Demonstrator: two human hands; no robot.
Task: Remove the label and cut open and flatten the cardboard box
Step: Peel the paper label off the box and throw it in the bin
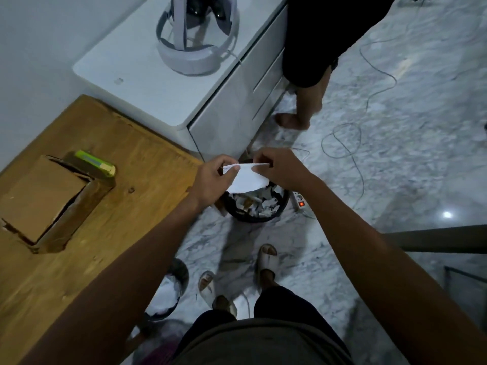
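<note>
A white paper label [247, 177] hangs between both hands above a black waste bin [255, 204] full of paper scraps. My left hand [214, 177] pinches the label's left top corner. My right hand [276, 167] pinches its right top edge. The brown cardboard box [44, 198] lies closed on the wooden table [126, 196] at the left, well away from both hands. A green and yellow utility knife [96, 163] rests against the box's far edge.
A white cabinet [163, 83] with a white headset [195, 38] stands beyond the table. Another person's bare legs [303, 106] stand beside it. Cables [353, 133] and a power strip [299, 200] lie on the marble floor. A second bin [168, 293] sits under the table edge.
</note>
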